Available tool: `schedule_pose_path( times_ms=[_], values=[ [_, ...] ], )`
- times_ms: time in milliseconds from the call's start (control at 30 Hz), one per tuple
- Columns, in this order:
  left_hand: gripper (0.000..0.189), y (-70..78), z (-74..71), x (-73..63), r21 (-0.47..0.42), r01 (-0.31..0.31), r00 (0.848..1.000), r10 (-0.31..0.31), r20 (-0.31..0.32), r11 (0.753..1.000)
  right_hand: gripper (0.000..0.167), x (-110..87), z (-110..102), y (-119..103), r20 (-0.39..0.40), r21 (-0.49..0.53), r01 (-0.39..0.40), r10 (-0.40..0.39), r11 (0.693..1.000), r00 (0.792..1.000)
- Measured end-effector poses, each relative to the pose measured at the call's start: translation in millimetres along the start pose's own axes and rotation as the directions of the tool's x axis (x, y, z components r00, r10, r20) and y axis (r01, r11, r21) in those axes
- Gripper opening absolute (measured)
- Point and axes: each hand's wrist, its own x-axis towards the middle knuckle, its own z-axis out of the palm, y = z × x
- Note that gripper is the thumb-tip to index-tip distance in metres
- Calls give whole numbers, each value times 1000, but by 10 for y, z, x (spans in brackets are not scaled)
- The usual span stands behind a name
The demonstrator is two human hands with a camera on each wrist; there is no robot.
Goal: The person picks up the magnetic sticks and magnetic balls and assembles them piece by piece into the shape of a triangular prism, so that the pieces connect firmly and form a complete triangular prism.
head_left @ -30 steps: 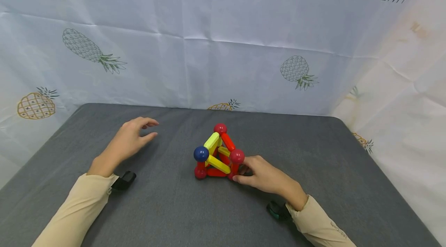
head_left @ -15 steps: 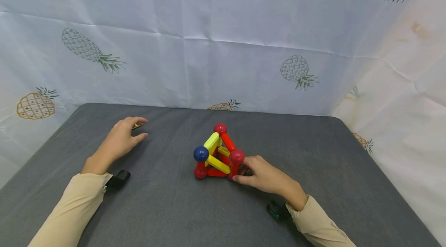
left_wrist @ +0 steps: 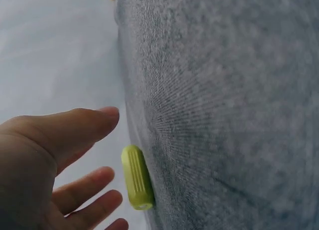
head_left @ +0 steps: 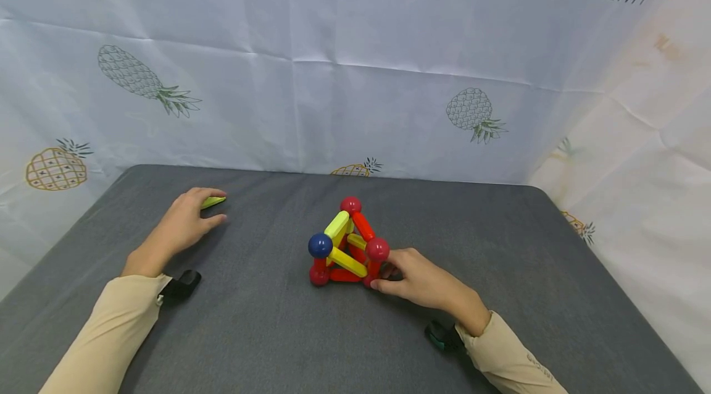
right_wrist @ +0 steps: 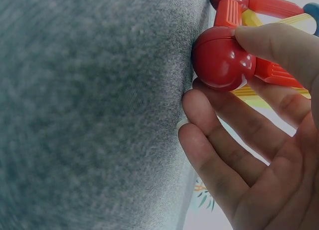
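A magnetic ball-and-stick frame (head_left: 345, 273) of red and yellow rods stands mid-table, with red balls and a blue ball (head_left: 320, 246) at its corners. My right hand (head_left: 416, 280) holds its near right bottom corner. In the right wrist view the thumb presses on a red ball (right_wrist: 219, 60) there, with fingers behind and below it. At the far left, my left hand (head_left: 180, 224) is beside a loose yellow-green rod (left_wrist: 137, 177) lying on the table. Its thumb and fingers are spread, with the fingertips just short of the rod in the left wrist view.
Dark grey cloth covers the table (head_left: 266, 332). A white curtain (head_left: 311, 29) printed with pineapples hangs behind the far edge and along both sides. Black wrist cameras sit under each sleeve cuff.
My left hand has moved left and slightly back toward its body side, so the yellow-green rod it hid now shows by its fingers. The right hand and the frame have stayed put.
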Motion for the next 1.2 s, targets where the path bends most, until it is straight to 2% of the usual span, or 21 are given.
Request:
schedule_pose_path(
  times_ms=[200, 567, 700, 867, 1200],
  values=[
    [54, -41, -7, 16, 25, 5, 999, -6, 49, 1000, 27, -1, -4, -5, -2, -2, 0, 0, 1000, 1000],
    [37, -24, 3, -20, 35, -49, 999, 49, -3, 998, 28, -4, -6, -8, 1, -6, -2, 2, 1000, 1000],
    [29, -11, 13, -29, 37, -57, 998, 57, 0, 998, 28, -2, -5, -7, 0, -13, -2, 2, 1000, 1000],
    [27, 0, 3, -18, 41, -57, 998, 56, 30, 998, 28, -1, -7, -10, 0, -12, -1, 1, 1000, 1000],
    [30, 11, -42, 3, -9, -6, 993, 8, 119, 1000, 28, 2, -4, -6, -1, -18, -7, 7, 1000, 1000]
  ],
)
